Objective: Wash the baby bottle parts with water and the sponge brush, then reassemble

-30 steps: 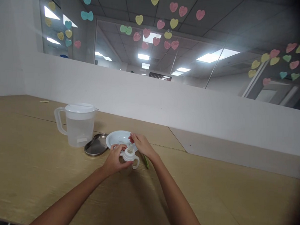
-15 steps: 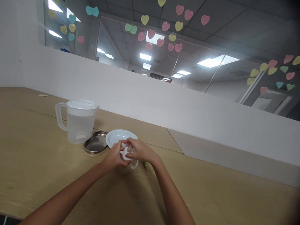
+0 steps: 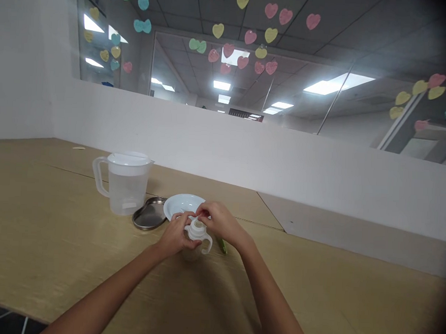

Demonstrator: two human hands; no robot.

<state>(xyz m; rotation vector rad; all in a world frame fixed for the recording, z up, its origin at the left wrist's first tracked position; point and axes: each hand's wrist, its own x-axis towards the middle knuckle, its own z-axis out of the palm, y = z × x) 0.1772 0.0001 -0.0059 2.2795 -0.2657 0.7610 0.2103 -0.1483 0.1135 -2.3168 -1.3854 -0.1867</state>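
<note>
I see my left hand (image 3: pixel 175 235) wrapped around the side of a small handled bottle (image 3: pixel 197 237) that stands upright on the tabletop (image 3: pixel 57 238), just in front of a white bowl (image 3: pixel 182 205). My right hand (image 3: pixel 220 222) sits above the bottle's cap, its fingers (image 3: pixel 203 213) pinched together on something at the top; I cannot tell what, it is too small. One white handle sticks out toward me on the right. A green stick (image 3: pixel 223 246) lies just behind my right wrist. Left of the bowl a metal tray (image 3: pixel 150 216) touches it, and a clear lidded jug (image 3: pixel 126 183) stands just beyond the tray.
</note>
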